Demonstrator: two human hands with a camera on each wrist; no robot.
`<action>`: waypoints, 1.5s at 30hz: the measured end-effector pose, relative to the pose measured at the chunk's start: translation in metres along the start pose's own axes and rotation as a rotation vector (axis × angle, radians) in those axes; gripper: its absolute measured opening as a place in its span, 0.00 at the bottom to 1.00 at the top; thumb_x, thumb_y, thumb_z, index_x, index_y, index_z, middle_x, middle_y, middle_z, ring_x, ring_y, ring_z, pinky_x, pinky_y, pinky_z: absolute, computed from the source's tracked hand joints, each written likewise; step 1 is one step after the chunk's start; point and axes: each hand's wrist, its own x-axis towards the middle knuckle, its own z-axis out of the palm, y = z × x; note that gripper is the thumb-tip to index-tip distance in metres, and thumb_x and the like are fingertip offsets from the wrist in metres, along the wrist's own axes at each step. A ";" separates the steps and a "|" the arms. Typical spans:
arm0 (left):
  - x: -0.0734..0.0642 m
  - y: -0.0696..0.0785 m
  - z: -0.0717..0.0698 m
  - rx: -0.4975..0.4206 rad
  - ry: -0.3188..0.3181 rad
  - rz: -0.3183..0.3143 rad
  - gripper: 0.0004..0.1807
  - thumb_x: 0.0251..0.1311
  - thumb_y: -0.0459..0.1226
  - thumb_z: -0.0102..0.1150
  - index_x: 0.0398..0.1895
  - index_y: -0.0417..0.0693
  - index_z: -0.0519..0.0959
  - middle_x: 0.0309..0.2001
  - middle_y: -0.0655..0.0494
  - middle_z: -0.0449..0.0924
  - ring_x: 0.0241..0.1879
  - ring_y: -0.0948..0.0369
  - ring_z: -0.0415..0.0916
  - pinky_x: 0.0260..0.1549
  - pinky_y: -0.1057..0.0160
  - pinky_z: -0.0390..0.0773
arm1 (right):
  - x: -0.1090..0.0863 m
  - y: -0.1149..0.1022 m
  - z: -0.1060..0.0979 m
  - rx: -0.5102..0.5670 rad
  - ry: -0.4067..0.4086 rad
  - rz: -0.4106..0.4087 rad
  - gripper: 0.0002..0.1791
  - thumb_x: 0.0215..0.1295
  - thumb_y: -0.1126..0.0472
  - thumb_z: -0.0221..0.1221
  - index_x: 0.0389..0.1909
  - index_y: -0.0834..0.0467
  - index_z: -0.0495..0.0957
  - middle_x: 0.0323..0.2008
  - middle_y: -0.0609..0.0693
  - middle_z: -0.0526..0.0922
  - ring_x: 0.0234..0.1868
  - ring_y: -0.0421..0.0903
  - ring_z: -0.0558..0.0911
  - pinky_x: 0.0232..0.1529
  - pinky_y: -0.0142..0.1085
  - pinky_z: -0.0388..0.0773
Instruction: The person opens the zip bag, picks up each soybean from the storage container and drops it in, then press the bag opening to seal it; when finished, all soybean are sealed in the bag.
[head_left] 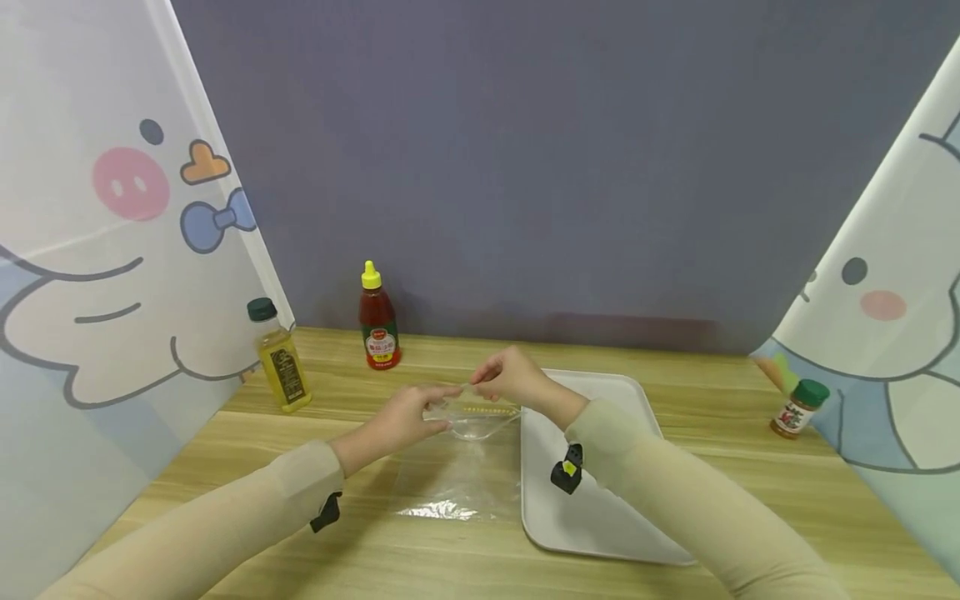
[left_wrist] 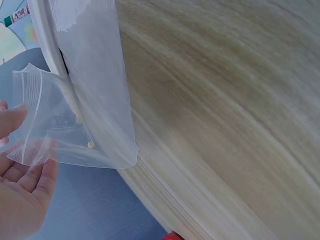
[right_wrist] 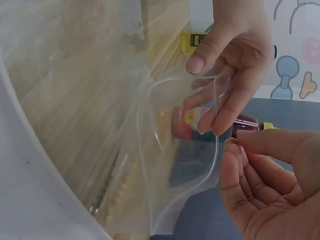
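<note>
A clear zip bag [head_left: 457, 479] lies partly on the wooden table, its mouth raised and spread. My left hand [head_left: 408, 417] holds the left side of the mouth, thumb and fingers apart around it. My right hand [head_left: 513, 377] pinches the far edge between thumb and fingertips, as the right wrist view shows best. There the opened mouth of the bag [right_wrist: 165, 200] bulges below the left hand [right_wrist: 240, 65]. A row of small yellow pieces [head_left: 489, 410] shows at the bag, just under the hands.
A white tray [head_left: 555, 517] sits to the right, under the right forearm. At the back stands a red sauce bottle [head_left: 380, 329] with a yellow cap. An oil bottle [head_left: 285, 367] is at the left, a small green-capped jar [head_left: 798, 410] at the far right. Cloth walls surround the table.
</note>
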 end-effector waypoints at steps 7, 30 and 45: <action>0.000 0.001 -0.001 -0.021 -0.009 -0.001 0.29 0.55 0.32 0.68 0.62 0.43 0.75 0.55 0.45 0.81 0.48 0.52 0.81 0.48 0.51 0.81 | -0.004 0.007 -0.008 0.014 0.021 0.032 0.06 0.59 0.66 0.66 0.36 0.64 0.85 0.29 0.54 0.87 0.24 0.40 0.79 0.39 0.47 0.84; -0.002 -0.004 -0.001 -0.009 0.005 -0.010 0.29 0.54 0.34 0.69 0.62 0.44 0.75 0.55 0.46 0.81 0.48 0.52 0.81 0.46 0.52 0.81 | -0.026 0.056 -0.038 0.010 -0.069 0.025 0.16 0.58 0.63 0.68 0.46 0.65 0.83 0.43 0.56 0.87 0.41 0.42 0.84 0.46 0.38 0.82; -0.001 -0.016 -0.004 -0.092 0.002 -0.012 0.26 0.57 0.36 0.66 0.61 0.46 0.77 0.55 0.49 0.81 0.47 0.55 0.81 0.47 0.54 0.80 | -0.031 0.056 -0.016 -0.236 0.097 -0.125 0.02 0.55 0.64 0.68 0.29 0.59 0.88 0.29 0.50 0.88 0.27 0.35 0.78 0.29 0.30 0.76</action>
